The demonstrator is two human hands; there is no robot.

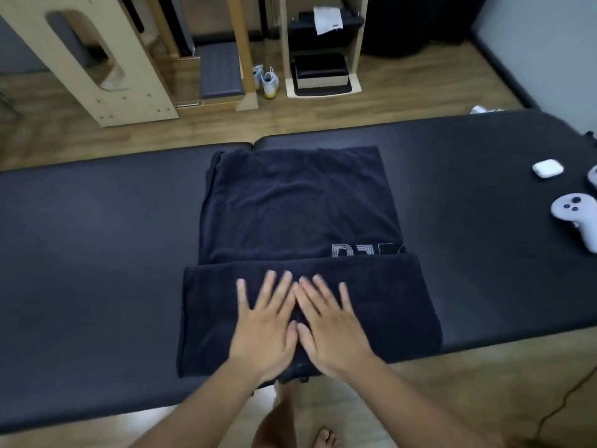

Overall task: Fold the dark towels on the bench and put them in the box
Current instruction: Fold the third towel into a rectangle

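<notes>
Lying across the middle of the padded black bench, the dark navy towel reaches from the far edge to the near edge. Its near end is doubled over into a thick band, wider than the flat part behind it. Pale outlined lettering shows on the flat part, half covered by the edge of the fold.

Both hands lie on that folded band, palms down, fingers straight and spread, gripping nothing. The left hand and the right hand sit side by side, with forefingers and thumbs almost touching; both are slightly blurred.

Towards the right end of the bench, well apart from the towel, rests a white earbud case. Nearer the camera is a white handheld controller, and a second white object is cut off by the frame edge.

Beyond the bench is a wood-plank floor. A pair of pale sneakers with yellow soles stands there, between a light wooden frame and a pale shelf unit holding dark bins.

Below the near edge a bare foot shows on the floor, and a thin dark cable trails at lower right
</notes>
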